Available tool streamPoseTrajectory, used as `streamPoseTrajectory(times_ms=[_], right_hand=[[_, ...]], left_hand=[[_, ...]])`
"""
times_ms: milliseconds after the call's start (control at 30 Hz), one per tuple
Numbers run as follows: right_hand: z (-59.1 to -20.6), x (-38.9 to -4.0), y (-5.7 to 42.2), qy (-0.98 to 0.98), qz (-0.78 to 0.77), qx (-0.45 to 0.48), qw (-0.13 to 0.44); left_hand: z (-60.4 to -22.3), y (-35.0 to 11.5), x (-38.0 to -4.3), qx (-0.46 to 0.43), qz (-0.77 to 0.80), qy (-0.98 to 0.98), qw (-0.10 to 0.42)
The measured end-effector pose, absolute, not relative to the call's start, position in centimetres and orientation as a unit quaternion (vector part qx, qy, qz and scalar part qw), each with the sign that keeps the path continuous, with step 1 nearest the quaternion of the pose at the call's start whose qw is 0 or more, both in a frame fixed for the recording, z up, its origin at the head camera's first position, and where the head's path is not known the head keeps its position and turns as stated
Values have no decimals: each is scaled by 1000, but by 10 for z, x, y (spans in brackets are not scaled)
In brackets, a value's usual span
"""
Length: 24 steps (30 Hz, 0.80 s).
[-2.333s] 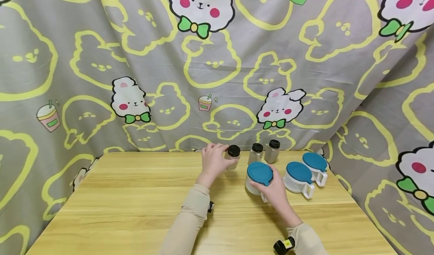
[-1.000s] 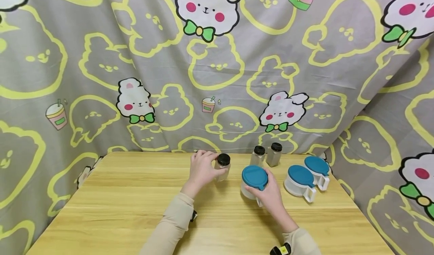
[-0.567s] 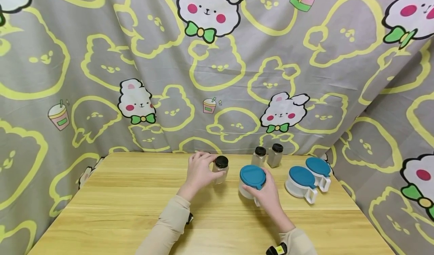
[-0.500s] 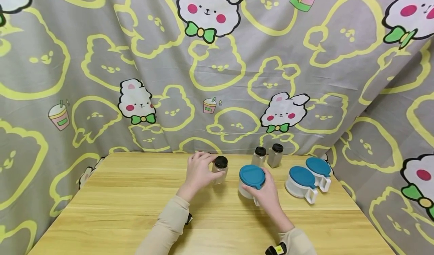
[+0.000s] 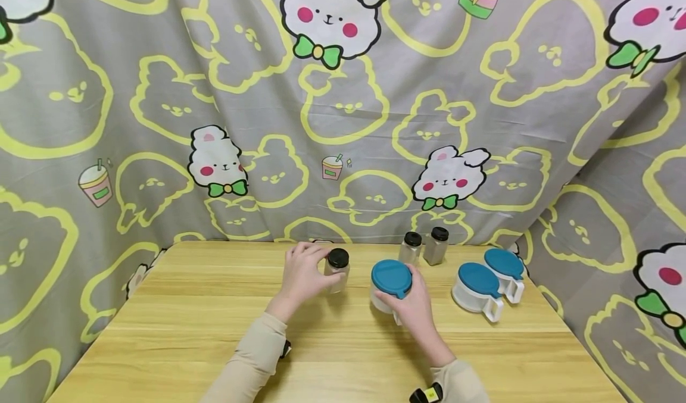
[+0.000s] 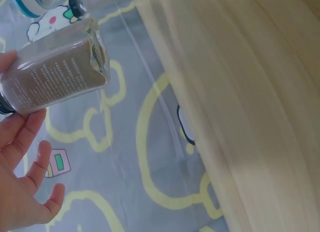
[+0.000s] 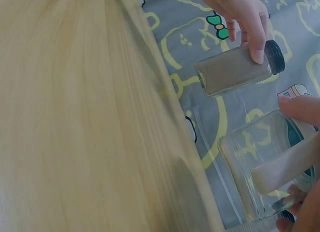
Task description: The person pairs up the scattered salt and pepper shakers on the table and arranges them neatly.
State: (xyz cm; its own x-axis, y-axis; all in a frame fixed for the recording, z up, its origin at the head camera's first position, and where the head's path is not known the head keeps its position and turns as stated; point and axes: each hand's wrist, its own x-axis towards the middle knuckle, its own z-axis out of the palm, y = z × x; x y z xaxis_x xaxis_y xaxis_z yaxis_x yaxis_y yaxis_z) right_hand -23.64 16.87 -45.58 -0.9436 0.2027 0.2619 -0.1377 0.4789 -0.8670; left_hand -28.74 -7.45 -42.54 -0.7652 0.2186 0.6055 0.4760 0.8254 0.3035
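Bottle (image 6: 55,71) in left hand (image 5: 300,278): clear, brownish powder inside filling most of it, black cap (image 5: 338,258) on, white print on the side. Jar (image 5: 382,302) in right hand (image 5: 415,305): see-through glass, blue lid (image 5: 392,277) on, white handle (image 7: 282,167); curtain (image 7: 197,41) pattern shows through the glass. Both look raised off the table (image 5: 214,319) in the wrist views; apart, bottle to the left of the jar.

Beyond the right hand, two more capped bottles stand upright: near bottle (image 5: 410,250) and far bottle (image 5: 436,248), contents greyish, too small to identify. Right of the right hand, two more blue-lidded jars with white handles: front jar (image 5: 476,289) and back jar (image 5: 504,265), just beside each other, can't tell if touching. Contents of these two unclear.

Left hand: grasping the bottle, thumb on one side, fingertips on the other near the cap; ring and little fingers spread loose below. Right hand: grasping the jar around its side, thumb and fingers on opposite sides, spread about jar-wide. Beige sleeve (image 5: 252,355) behind left hand, another behind the right.
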Motion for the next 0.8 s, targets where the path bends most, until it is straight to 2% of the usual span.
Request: streamPoseTrajectory(times_ms=[800], right_hand=[[-459,-240,132,-843,504,-31,186]], left_hand=[[-425,-117,-283,-239,-237,-885,321]])
